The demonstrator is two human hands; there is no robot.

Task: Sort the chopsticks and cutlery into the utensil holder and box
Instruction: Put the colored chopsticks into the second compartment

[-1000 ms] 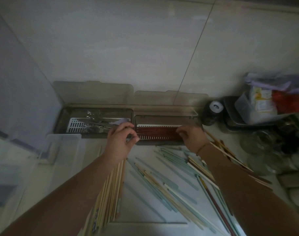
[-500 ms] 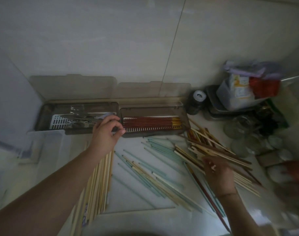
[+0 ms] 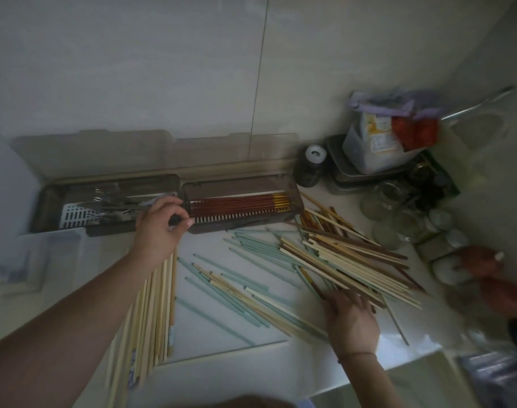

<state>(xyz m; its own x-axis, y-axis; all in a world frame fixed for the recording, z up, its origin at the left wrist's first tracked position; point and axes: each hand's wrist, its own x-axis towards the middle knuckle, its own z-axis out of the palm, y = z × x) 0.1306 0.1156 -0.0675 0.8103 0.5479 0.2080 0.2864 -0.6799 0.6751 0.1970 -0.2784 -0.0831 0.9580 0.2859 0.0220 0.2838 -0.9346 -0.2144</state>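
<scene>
- The utensil box [image 3: 242, 188] stands at the back of the counter [image 3: 210, 353], against the wall, its clear lid raised; it has two compartments side by side.
- Right compartment: a row of red chopsticks [image 3: 236, 203] with gold ends lies flat, lengthwise.
- Left compartment: metal cutlery [image 3: 115, 198] lies on a white slotted insert (individual pieces are too dim to tell apart).
- Left hand [image 3: 160, 228] sits at the front edge of the box, where the compartments meet; its fingers are curled with thumb and forefinger close together, but whether they hold anything cannot be told.
- Right hand [image 3: 351, 319] lies on the near end of a mixed heap of chopsticks [image 3: 348, 257], brown and cream; its fingers are stretched out flat on the sticks, gripping none.
- Green chopsticks [image 3: 221, 293] lie scattered between the two hands.
- Pale wooden chopsticks [image 3: 154, 313] lie in a bundle under the left forearm.
- A dark jar [image 3: 310, 166] with a white cap stands just right of the box.
</scene>
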